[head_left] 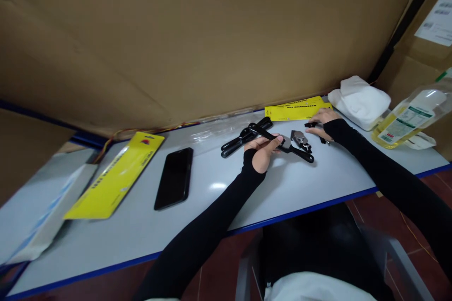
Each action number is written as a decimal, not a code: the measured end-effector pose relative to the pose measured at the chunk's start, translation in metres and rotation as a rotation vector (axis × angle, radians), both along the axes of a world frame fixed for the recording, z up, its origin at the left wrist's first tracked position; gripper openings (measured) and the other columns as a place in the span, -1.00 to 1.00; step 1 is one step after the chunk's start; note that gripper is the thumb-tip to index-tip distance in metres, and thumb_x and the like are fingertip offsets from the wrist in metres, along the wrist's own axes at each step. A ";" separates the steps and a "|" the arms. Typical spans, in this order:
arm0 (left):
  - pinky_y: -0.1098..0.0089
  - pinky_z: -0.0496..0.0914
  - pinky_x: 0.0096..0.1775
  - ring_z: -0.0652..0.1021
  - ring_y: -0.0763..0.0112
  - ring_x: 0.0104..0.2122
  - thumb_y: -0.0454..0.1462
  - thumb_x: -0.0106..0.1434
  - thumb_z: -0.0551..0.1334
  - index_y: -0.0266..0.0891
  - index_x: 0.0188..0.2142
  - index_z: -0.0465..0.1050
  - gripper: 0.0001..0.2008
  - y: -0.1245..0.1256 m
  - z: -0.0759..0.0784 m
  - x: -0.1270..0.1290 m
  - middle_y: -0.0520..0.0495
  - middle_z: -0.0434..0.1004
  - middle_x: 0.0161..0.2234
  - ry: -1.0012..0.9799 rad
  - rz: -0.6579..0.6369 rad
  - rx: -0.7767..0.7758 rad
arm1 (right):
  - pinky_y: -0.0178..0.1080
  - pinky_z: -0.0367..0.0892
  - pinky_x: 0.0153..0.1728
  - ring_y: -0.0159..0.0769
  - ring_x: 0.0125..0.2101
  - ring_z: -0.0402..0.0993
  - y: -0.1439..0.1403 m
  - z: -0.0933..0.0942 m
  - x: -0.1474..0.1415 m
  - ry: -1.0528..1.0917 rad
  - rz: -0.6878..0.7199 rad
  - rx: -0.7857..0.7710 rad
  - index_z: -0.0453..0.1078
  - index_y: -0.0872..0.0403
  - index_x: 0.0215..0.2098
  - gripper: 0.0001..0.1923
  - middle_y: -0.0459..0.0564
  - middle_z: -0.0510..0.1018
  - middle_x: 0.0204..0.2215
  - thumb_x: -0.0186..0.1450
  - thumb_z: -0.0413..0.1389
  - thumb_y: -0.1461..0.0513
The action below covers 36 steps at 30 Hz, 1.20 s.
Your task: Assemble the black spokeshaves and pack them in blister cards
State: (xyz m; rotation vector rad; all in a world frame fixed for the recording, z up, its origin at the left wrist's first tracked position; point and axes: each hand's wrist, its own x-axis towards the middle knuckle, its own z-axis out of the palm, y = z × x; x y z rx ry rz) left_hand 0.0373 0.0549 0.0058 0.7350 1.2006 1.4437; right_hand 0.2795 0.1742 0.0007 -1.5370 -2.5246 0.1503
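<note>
My left hand (263, 152) grips a black-handled plier-like tool (282, 143) by one long handle, held just above the white table (141, 225). Its grey metal head (299, 138) lies close to the table. My right hand (323, 122) rests fingers-down on a small black part (311, 125) beside a yellow packaging card (296, 108). A second black-handled tool (243, 137) lies on the table just left of my left hand. Both arms wear black sleeves.
A black phone (174, 178) lies face up at centre left, a long yellow card (116, 176) beside it. White cloth (360, 101) and an oil bottle (409, 117) sit at the right. A white box (31, 211) is at the left. Cardboard wall behind.
</note>
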 end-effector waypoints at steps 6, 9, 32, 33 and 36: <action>0.36 0.51 -0.45 0.60 0.38 -0.49 -0.23 -0.17 0.64 -0.33 -0.47 0.67 -0.70 0.000 0.000 0.002 -0.17 0.72 -0.37 -0.009 0.020 0.003 | -0.10 0.36 -0.05 -0.14 -0.23 0.54 0.003 -0.001 0.000 0.045 0.017 -0.001 0.68 -0.02 -0.28 -0.69 -0.01 0.71 -0.31 0.32 0.23 -0.04; 0.36 0.51 -0.45 0.59 0.40 -0.51 -0.23 -0.16 0.63 -0.32 -0.52 0.64 -0.72 0.000 0.001 0.001 -0.17 0.72 -0.36 -0.010 0.031 0.001 | -0.10 0.37 -0.10 -0.08 -0.15 0.53 0.001 -0.006 -0.003 -0.034 -0.004 0.065 0.67 0.00 -0.27 -0.69 0.07 0.70 -0.22 0.36 0.17 0.01; 0.34 0.55 -0.38 0.59 0.43 -0.54 -0.11 -0.17 0.68 -0.35 -0.29 0.71 -0.51 -0.008 -0.010 0.008 -0.11 0.68 -0.43 -0.081 0.003 -0.059 | -0.32 0.14 -0.40 -0.41 -0.56 0.19 -0.072 0.020 -0.037 0.626 0.310 -0.293 0.31 0.01 -0.07 -0.68 -0.30 0.36 -0.60 0.41 0.18 -0.02; 0.34 0.57 -0.35 0.60 0.43 -0.52 -0.10 -0.16 0.67 -0.35 -0.28 0.71 -0.50 -0.010 -0.010 0.009 -0.11 0.68 -0.43 -0.092 -0.006 -0.056 | -0.32 0.13 -0.41 -0.42 -0.56 0.15 -0.071 0.022 -0.035 0.620 0.319 -0.312 0.33 0.02 -0.13 -0.68 -0.31 0.32 -0.62 0.39 0.20 -0.03; 0.29 0.62 -0.28 0.65 0.39 -0.45 -0.09 -0.16 0.68 -0.35 -0.34 0.69 -0.52 -0.014 -0.007 0.013 -0.18 0.73 -0.28 -0.094 -0.020 -0.009 | -0.32 0.07 -0.44 -0.44 -0.57 0.06 -0.071 0.025 -0.034 0.607 0.317 -0.341 0.40 0.03 -0.25 -0.65 -0.31 0.24 -0.63 0.36 0.24 -0.07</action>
